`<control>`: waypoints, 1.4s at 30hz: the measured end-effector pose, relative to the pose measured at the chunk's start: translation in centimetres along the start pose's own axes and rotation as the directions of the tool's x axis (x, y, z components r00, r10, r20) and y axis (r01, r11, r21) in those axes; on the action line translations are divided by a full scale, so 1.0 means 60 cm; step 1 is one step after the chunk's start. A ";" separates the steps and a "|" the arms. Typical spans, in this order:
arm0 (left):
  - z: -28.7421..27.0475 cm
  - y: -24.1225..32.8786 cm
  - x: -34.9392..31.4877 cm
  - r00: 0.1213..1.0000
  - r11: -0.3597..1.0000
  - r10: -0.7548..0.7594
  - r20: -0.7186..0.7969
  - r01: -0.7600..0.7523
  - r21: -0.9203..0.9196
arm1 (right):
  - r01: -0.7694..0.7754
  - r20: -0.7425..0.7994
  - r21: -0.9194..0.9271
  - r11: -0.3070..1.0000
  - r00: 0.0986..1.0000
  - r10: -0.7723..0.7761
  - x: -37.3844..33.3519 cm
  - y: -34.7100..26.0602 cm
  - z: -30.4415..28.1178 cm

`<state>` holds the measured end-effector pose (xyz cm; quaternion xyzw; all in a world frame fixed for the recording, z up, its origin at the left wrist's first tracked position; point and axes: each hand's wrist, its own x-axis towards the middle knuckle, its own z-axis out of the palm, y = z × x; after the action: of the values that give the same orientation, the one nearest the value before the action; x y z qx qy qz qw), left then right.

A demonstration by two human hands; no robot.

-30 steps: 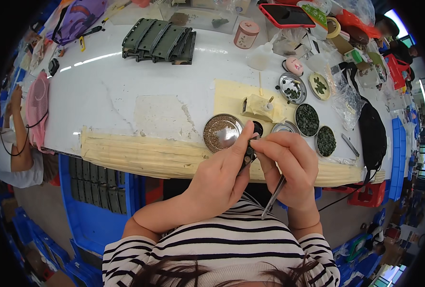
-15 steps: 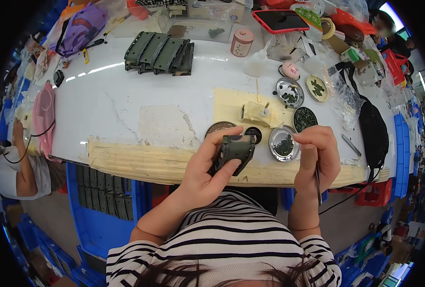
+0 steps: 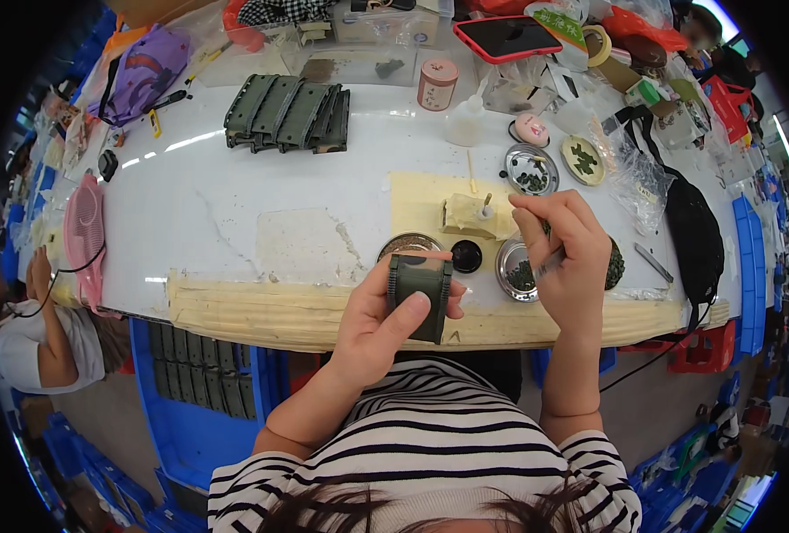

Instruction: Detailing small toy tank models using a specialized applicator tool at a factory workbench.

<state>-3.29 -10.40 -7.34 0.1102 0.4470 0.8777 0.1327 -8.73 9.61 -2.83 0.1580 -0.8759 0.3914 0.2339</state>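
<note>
My left hand [image 3: 363, 333] is closed round a small dark-green camouflage-patterned part [image 3: 419, 280] with ridged side edges, the thumb lying across its face. It is held upright over the table's front edge. My right hand [image 3: 577, 253] is raised to the right, thumb and forefinger brought together near a tape-covered block [image 3: 470, 213] with a small upright peg. A thin grey tool [image 3: 551, 261] shows against its palm; its tip is not clear. Under that hand stands a round metal dish [image 3: 499, 271] of small dark-green pieces. A round black pot [image 3: 466, 257] sits between the hands.
Behind are another metal dish [image 3: 554, 181], a pale lid [image 3: 569, 147] with green pieces and a white squeeze bottle [image 3: 464, 124]. Stacked green parts [image 3: 288, 114] lie far left. A metal tool [image 3: 654, 262] and black bag [image 3: 695, 235] are right. Another person's arm [image 3: 50, 329] is far left.
My right hand has moved up and forward, toward the tape-covered block. My left hand has turned the green part more upright and shifted slightly left.
</note>
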 end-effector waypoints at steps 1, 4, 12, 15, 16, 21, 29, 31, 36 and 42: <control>0.001 -0.001 -0.001 0.999 1.000 -0.018 -0.049 0.017 -0.023 | -0.003 0.007 -0.034 0.999 1.000 0.003 0.006 0.009 0.002; 0.002 -0.004 0.002 0.993 0.995 -0.028 -0.115 0.016 -0.103 | 0.009 0.086 -0.049 0.999 0.996 -0.004 0.018 0.017 0.013; 0.002 -0.002 0.006 0.983 0.940 -0.129 -0.128 0.080 -0.333 | 0.025 0.163 -0.091 0.996 0.987 -0.010 0.020 0.032 0.030; -0.002 -0.002 0.008 0.979 0.879 -0.186 -0.088 0.126 -0.460 | 0.068 0.053 -0.021 0.997 0.996 -0.067 0.016 0.032 0.029; -0.002 -0.004 0.009 0.976 0.865 -0.199 -0.084 0.135 -0.483 | 0.063 -0.014 -0.021 0.998 0.998 -0.064 0.018 0.019 0.021; 0.006 -0.004 0.012 0.959 0.801 -0.280 -0.052 0.203 -0.563 | 0.049 -0.154 0.361 0.931 0.988 0.008 -0.005 -0.032 0.001; 0.004 -0.019 0.011 0.962 0.688 -0.247 0.116 0.258 -0.678 | -0.227 0.167 0.800 0.555 0.973 0.157 -0.029 -0.044 0.035; 0.004 -0.019 0.009 0.963 0.698 -0.246 0.113 0.256 -0.669 | -0.212 0.154 0.811 0.545 0.977 0.151 -0.030 -0.045 0.038; 0.005 -0.020 0.006 0.964 0.700 -0.248 0.098 0.248 -0.670 | -0.220 0.173 0.800 0.558 0.975 0.138 -0.029 -0.047 0.038; 0.007 -0.016 0.006 0.959 0.727 -0.275 0.069 0.254 -0.638 | -0.222 0.168 0.814 0.537 0.975 0.147 -0.027 -0.051 0.039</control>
<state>-3.39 -9.42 -7.82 -0.0202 0.1337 0.9507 0.2791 -6.65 6.02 -3.20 0.1715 -0.6092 0.7723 0.0547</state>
